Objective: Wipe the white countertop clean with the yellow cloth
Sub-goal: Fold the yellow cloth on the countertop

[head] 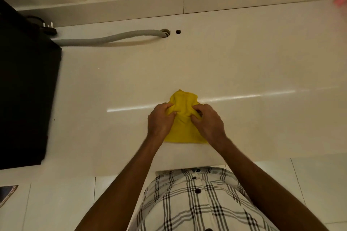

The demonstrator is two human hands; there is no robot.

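Yellow cloth point(183, 118) lay bunched on the white countertop point(244, 58), near edge, centre. Left hand point(160, 120) and right hand point(209, 121) each pinched a fold of it. Advice: gather into a flat pad, press evenly, stroke outward, avoiding the grey hose point(112, 38) far left.

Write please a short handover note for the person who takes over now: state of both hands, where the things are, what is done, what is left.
Left hand: gripping the left side of the yellow cloth.
Right hand: gripping its right side.
Cloth: bunched between the hands, lying on the white countertop near the front edge.
Also there: grey hose at the back, black appliance on the left.
Done: cloth is in hand on the counter; wiped area cannot be told.
Left: wipe the whole surface, around the hose too.
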